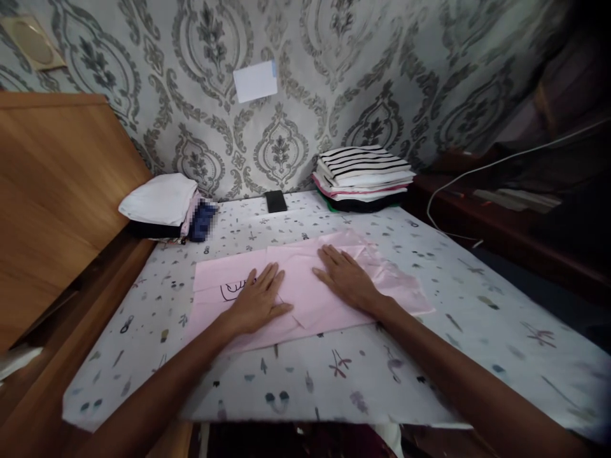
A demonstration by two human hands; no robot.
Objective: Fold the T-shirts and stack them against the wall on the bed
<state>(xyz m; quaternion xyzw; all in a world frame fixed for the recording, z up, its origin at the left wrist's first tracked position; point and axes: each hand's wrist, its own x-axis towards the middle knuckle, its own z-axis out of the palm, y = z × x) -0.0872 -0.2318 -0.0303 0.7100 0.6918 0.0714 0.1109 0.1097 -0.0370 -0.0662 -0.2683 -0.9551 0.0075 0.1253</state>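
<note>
A pink garment (296, 273), partly folded, lies flat across the middle of the patterned white cloth. Black line lettering or drawing shows on its left part, and its right end is creased and spread. My left hand (260, 298) rests flat on the garment, fingers stretched out, partly covering the black print. To the right, my right hand (346, 277) presses palm-down on the same garment with its fingers extended. Neither hand grips anything.
A stack of folded clothes (365, 175) stands at the back right, striped on top. Another pile (160, 200) is at the back left beside a wooden panel (57, 203). Between them lies a dark flat object (275, 201). A white cable (429, 203) hangs at the right.
</note>
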